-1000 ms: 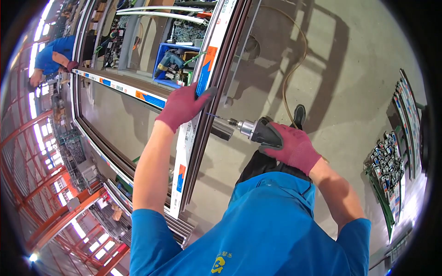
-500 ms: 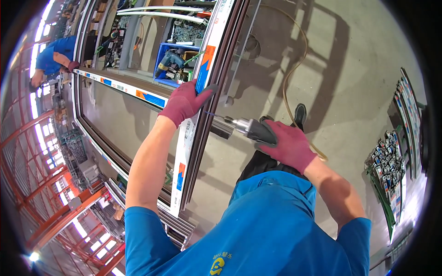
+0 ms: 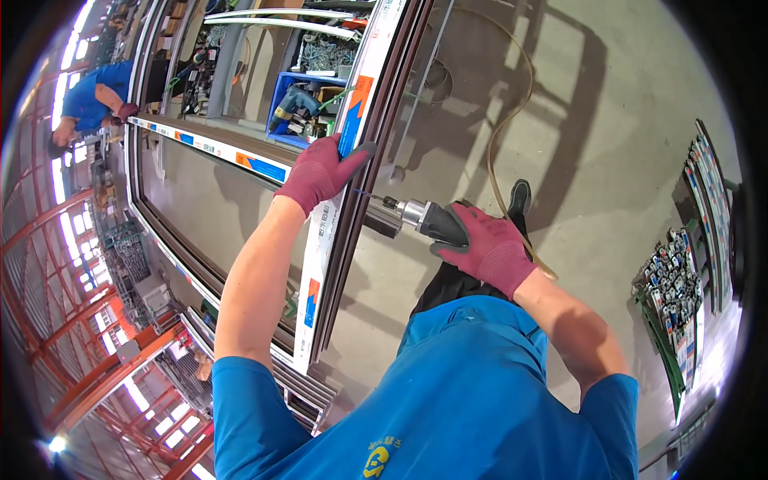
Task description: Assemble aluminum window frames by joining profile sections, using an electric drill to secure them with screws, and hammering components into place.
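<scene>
Brown frame faced with white film and orange-and-blue stickers, a drill at its right edge.
Open grey floor, striped with shadows, spreads beyond that edge. A crossbar joins the frame's right side; at its far end a co-worker in blue rests a gloved hand. Above the crossbar, a blue bin of tools shows through the opening. The maroon-gloved left hand lies on the joint, thumb stretched over the brown rails; whether its hidden fingers grip cannot be told. The right hand's fingers curl round the drill; its bit points at the rails, contact unclear.
</scene>
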`<act>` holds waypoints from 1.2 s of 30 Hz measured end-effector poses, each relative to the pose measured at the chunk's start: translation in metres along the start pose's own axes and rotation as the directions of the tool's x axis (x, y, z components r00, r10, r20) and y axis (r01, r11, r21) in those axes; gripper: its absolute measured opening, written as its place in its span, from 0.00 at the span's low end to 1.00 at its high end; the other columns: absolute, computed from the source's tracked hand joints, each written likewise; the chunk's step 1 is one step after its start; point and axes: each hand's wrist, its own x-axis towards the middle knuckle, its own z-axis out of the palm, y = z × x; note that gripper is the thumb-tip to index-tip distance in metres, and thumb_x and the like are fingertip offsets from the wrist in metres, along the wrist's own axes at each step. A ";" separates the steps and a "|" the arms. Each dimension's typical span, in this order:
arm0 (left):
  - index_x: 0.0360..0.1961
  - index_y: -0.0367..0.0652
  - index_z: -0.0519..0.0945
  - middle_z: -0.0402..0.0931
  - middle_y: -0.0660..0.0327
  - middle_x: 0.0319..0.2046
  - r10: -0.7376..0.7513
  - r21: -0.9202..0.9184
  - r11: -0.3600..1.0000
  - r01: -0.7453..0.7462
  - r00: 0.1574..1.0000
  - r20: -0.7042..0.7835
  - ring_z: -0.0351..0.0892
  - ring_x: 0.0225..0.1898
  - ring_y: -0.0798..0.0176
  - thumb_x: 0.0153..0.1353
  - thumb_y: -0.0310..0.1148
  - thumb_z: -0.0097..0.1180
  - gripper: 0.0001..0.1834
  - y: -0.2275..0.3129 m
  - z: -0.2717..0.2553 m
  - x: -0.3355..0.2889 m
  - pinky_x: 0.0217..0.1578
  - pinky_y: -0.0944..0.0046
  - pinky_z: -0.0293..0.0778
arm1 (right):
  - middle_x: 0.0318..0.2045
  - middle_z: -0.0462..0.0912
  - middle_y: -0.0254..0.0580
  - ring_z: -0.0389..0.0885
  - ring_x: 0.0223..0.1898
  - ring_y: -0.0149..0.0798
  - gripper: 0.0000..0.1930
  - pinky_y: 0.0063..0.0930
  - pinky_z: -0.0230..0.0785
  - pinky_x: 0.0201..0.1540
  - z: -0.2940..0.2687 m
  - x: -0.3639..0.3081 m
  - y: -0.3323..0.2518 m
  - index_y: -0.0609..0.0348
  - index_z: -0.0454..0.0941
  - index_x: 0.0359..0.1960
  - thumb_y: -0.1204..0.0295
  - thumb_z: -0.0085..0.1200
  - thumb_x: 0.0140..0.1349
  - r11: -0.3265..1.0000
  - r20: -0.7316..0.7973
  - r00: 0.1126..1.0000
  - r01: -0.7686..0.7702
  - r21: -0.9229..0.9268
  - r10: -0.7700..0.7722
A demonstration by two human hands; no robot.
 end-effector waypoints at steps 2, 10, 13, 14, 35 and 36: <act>0.55 0.27 0.79 0.82 0.33 0.49 -0.003 -0.013 1.000 0.003 1.000 0.000 0.81 0.55 0.32 0.67 0.74 0.51 0.49 0.003 0.000 0.000 0.58 0.43 0.74 | 0.57 0.83 0.53 0.87 0.49 0.56 0.41 0.48 0.79 0.50 0.000 0.000 -0.001 0.51 0.70 0.71 0.41 0.63 0.63 0.998 -0.003 1.000 0.011 -0.057 -0.012; 0.57 0.25 0.78 0.81 0.33 0.53 -0.014 0.020 1.000 0.013 1.000 0.026 0.80 0.58 0.33 0.68 0.73 0.50 0.51 0.004 0.001 0.000 0.61 0.44 0.73 | 0.52 0.84 0.51 0.87 0.46 0.54 0.39 0.48 0.78 0.47 -0.007 0.009 -0.011 0.51 0.67 0.71 0.45 0.63 0.65 0.990 0.028 0.998 0.055 -0.127 -0.052; 0.56 0.24 0.79 0.81 0.32 0.53 0.027 0.047 0.999 -0.024 0.998 -0.052 0.80 0.58 0.33 0.68 0.73 0.50 0.51 0.000 0.006 -0.001 0.61 0.44 0.73 | 0.52 0.84 0.51 0.87 0.46 0.54 0.38 0.49 0.78 0.47 -0.003 0.011 -0.014 0.52 0.68 0.70 0.45 0.63 0.65 0.991 0.040 0.999 0.032 -0.132 -0.027; 0.56 0.24 0.79 0.81 0.32 0.53 0.027 0.047 0.999 -0.024 0.998 -0.053 0.80 0.58 0.33 0.68 0.73 0.50 0.51 -0.002 0.007 0.000 0.61 0.44 0.73 | 0.55 0.83 0.52 0.88 0.46 0.56 0.39 0.49 0.79 0.48 -0.003 0.012 -0.014 0.51 0.68 0.71 0.45 0.63 0.65 0.993 0.046 0.999 0.034 -0.114 -0.029; 0.55 0.32 0.82 0.84 0.38 0.51 -0.016 0.042 0.999 0.014 0.999 0.045 0.84 0.54 0.35 0.66 0.73 0.51 0.47 0.012 -0.014 -0.008 0.57 0.44 0.77 | 0.52 0.86 0.56 0.84 0.55 0.59 0.36 0.48 0.76 0.59 -0.048 -0.003 -0.011 0.57 0.78 0.62 0.48 0.70 0.59 0.959 0.081 0.991 -0.128 0.254 0.111; 0.55 0.33 0.82 0.84 0.38 0.51 -0.004 0.046 0.999 0.002 0.999 0.042 0.84 0.54 0.36 0.66 0.74 0.50 0.47 0.008 -0.013 -0.008 0.56 0.44 0.77 | 0.49 0.87 0.55 0.86 0.51 0.55 0.33 0.46 0.77 0.55 -0.047 -0.003 0.002 0.57 0.79 0.60 0.49 0.70 0.60 0.968 0.038 0.985 -0.171 0.186 0.167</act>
